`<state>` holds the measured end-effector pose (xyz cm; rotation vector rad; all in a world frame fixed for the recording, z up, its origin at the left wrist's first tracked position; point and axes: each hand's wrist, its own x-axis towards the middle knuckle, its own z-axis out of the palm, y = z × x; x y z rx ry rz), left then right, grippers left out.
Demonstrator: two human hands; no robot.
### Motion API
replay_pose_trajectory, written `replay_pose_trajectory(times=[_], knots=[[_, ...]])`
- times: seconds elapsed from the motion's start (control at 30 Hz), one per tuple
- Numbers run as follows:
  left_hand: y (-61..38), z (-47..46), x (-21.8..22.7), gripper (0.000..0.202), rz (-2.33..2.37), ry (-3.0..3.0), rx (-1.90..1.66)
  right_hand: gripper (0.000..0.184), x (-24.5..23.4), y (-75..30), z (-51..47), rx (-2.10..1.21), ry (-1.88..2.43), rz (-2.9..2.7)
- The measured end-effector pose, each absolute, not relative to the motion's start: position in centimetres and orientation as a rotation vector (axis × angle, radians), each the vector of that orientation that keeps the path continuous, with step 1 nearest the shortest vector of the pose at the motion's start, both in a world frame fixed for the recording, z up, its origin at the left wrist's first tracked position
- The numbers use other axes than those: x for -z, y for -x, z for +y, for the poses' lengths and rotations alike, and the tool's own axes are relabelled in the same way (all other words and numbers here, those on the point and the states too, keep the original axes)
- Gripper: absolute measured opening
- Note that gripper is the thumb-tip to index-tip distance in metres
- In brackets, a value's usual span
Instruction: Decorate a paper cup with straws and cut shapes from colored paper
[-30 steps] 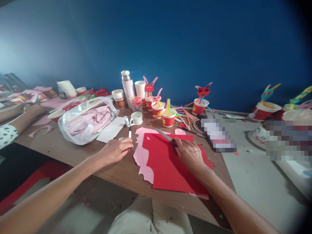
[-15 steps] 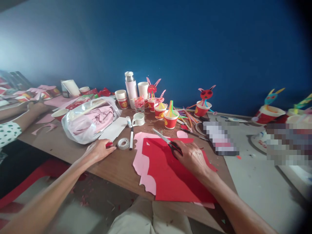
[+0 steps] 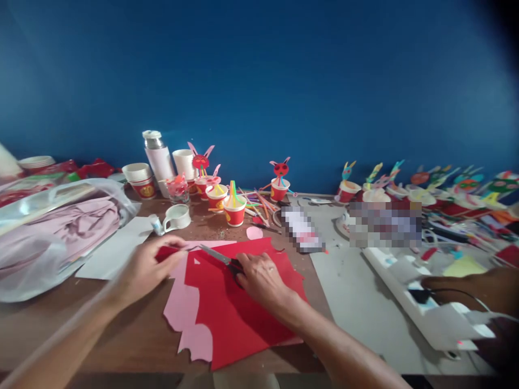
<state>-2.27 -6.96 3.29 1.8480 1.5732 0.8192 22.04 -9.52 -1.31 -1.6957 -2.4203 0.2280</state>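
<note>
The right hand [image 3: 261,273] is curled firmly around the black handles of a pair of scissors with silver metal blades [image 3: 215,254], which point leftward across to the left hand [image 3: 146,265]; whether the blades are parted is too blurred to tell. The left hand is narrowed to a pinch of thumb and fingers on a small piece of red paper [image 3: 164,252], seemingly held just off the scissor tips so that piece and blades can meet without crossing the fingers. Beneath the right hand, a large flat sheet of red paper [image 3: 247,319] lies partly over a pale pink sheet with a scalloped edge [image 3: 182,309], both on the brown wooden bench [image 3: 133,337], which probably serves as their support. Just beyond the left hand stands a white handled mug [image 3: 180,218]; beyond the right lies a pink paper oval [image 3: 254,233].
</note>
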Motion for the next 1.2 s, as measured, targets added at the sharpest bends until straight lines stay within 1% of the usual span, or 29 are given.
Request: replay_pose_trajectory(times=[0.1,0.2,0.3,0.43,0.5,0.63,0.77,0.83,0.93,0.97,1.0,1.07,1.2], knots=[[-3.1,-4.9,-2.7,0.022,1.434,-1.883,-0.832,0.019,0.7,-22.3,-9.5,-0.292,1.687,-2.460],[-5.3,-3.6,-1.4,0.022,1.358,-1.846,-0.859,0.018,0.6,-22.5,-9.3,-0.294,1.710,-2.478],[-5.1,-3.1,0.0,0.023,1.289,-1.727,-0.853,0.018,0.6,-22.6,-8.9,-0.237,1.718,-2.523],[-4.1,-2.6,1.2,0.025,1.190,-1.572,-0.840,0.023,0.4,-22.8,-8.2,-0.284,1.625,-2.639],[-3.8,-2.3,1.6,0.025,1.128,-1.521,-0.844,0.022,0.1,-22.7,-7.8,-0.291,1.585,-2.709],[-3.8,-2.0,2.3,0.024,1.057,-1.390,-0.857,0.022,-1.0,-22.4,-6.2,-0.289,1.405,-2.902],[-4.0,-2.2,2.5,0.021,1.045,-1.327,-0.895,0.022,-2.8,-21.8,-4.4,-0.445,1.284,-3.110],[-4.0,-2.2,2.4,0.020,1.045,-1.337,-0.918,0.019,-3.2,-21.3,-4.3,-0.401,1.270,-3.156],[-4.1,-2.3,2.3,0.021,1.045,-1.327,-0.935,0.025,-2.9,-20.4,-5.1,-0.018,1.242,-3.113],[-4.1,-2.3,2.4,0.022,1.042,-1.317,-0.926,0.026,-2.8,-20.1,-5.4,0.047,1.247,-3.107],[-4.1,-2.4,2.4,0.023,1.037,-1.303,-0.912,0.026,-2.7,-20.0,-5.7,0.055,1.263,-3.105],[-4.1,-2.5,2.3,0.023,1.020,-1.273,-0.893,0.023,-2.9,-20.0,-5.9,-0.056,1.328,-3.060],[-4.0,-2.7,1.8,0.022,0.969,-1.194,-0.938,0.028,-3.6,-21.6,-5.7,-0.168,1.488,-2.707]])
